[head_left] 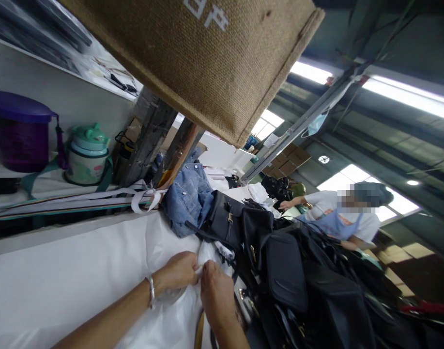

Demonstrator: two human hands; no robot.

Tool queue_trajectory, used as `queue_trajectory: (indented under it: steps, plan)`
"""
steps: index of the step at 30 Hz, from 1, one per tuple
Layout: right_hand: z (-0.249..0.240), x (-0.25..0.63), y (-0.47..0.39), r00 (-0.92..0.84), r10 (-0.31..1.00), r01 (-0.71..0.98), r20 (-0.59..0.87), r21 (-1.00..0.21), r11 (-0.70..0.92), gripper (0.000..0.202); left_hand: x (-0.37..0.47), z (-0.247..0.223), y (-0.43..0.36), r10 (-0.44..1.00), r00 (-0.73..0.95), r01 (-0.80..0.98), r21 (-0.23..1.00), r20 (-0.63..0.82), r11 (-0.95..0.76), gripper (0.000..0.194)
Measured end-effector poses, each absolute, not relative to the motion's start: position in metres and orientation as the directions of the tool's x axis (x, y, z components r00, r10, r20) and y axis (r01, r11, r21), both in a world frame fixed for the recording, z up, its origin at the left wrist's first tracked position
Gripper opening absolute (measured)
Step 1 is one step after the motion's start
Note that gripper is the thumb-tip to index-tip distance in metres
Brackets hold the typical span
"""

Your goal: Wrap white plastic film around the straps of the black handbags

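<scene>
My left hand [180,270], with a silver bracelet at its wrist, is closed on thin white plastic [163,310] near the lower middle of the view. Right beside it, my right hand [216,286] has its fingers curled and pinches the same plastic, a twisted bit of which shows between the two hands. The sheet spreads below and around them on the white table [80,271]. Close to my right hand lies a large pile of black bags [287,271] with gold-coloured fittings. A blue denim garment [189,198] sits just beyond my hands.
A burlap bag [207,63] hangs overhead. On the left shelf stand a purple container [20,135] and a green-lidded bottle [87,155]. White straps [109,198] run below the shelf toward a post. Across the pile, a person [338,218] in a blue apron works.
</scene>
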State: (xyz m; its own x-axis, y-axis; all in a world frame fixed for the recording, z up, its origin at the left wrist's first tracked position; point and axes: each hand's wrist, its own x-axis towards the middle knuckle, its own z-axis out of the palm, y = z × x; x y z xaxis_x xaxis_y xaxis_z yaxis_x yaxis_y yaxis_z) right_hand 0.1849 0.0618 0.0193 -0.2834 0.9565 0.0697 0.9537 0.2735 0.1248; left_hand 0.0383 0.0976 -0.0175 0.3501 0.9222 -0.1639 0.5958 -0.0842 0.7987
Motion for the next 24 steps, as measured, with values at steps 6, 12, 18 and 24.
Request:
queue_trajectory:
  steps: [6,12,18,24]
  plan:
    - [0.031,0.201,0.046,-0.468,0.878,0.88,0.1,0.145,0.453,0.015,0.04,-0.004,0.089,0.882,0.446,0.562,0.815,-0.151,-0.145,0.014]
    - [0.032,0.219,0.032,-0.261,0.96,0.965,0.103,0.022,0.26,0.013,0.049,0.011,0.076,0.852,0.516,0.529,0.815,-0.089,-0.236,0.012]
    - [0.039,0.223,0.02,-0.134,0.988,0.991,0.072,0.012,0.134,0.012,0.065,0.006,0.066,0.823,0.55,0.479,0.861,-0.144,-0.17,0.011]
    - [0.031,0.225,0.024,-0.078,0.995,0.996,0.059,0.037,0.076,0.015,0.066,-0.009,0.072,0.78,0.6,0.419,0.9,-0.177,-0.119,0.012]
